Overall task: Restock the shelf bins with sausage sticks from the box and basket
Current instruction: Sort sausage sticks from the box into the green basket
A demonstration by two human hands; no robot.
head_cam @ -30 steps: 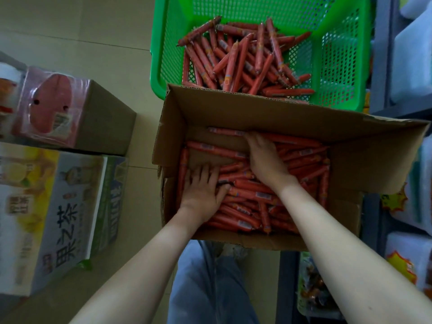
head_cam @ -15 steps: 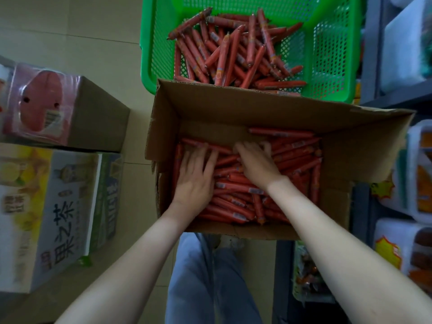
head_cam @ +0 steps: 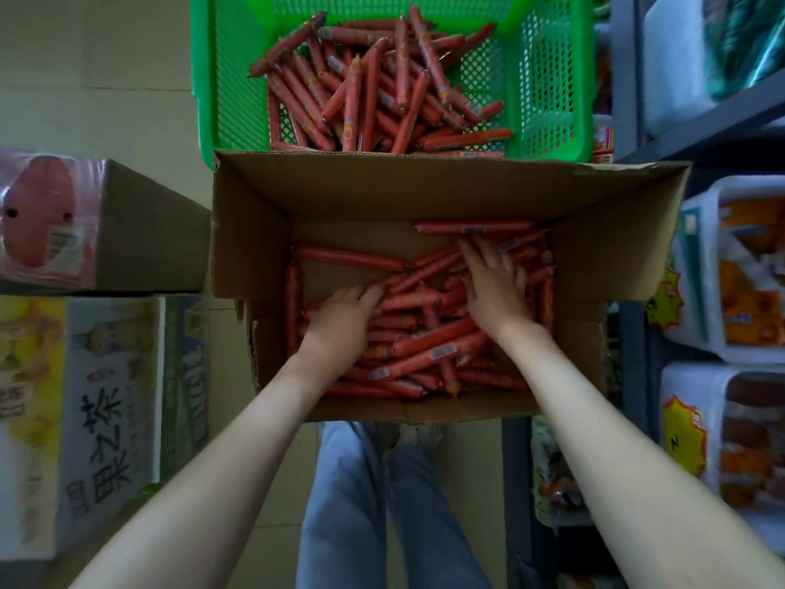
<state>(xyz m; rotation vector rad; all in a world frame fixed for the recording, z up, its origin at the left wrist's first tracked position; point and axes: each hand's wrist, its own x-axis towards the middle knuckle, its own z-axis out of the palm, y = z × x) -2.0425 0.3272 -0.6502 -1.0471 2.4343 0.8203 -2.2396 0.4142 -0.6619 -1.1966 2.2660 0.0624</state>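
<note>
Sausage sticks [head_cam: 429, 346] cover the bottom of the cardboard box [head_cam: 382, 193] under and around both grips in our one view, from the head, and we read the pose as gathering rather than lifting. Our left grip [head_cam: 344, 316] lies palm down on the pile with its fingers fairly straight and close together, their tips pushed in among the sticks toward the right grip. It has closed on nothing that we can see. Our right grip [head_cam: 495, 282] is spread wide, fingers splayed over the sticks beneath it, likewise pressing rather than clasping. Between the two, the sticks lie bunched and crossed. This suggests to us that the grips are set this way to rake a loose scatter into one bundle that can be taken up at once. Beyond the left fingertips a patch of bare cardboard shows, with a few single sticks along it. Farther out past both grips, just behind the box's far flap, stands the green basket [head_cam: 212, 78] with its own heap of sticks [head_cam: 369, 91], untouched. Off the outer side of the right grip are the white shelf bins [head_cam: 703, 291], near enough, we judge, for a short carry. On the outer side of the left grip, printed cartons [head_cam: 140, 231] stand on the floor [head_cam: 127, 57].
</note>
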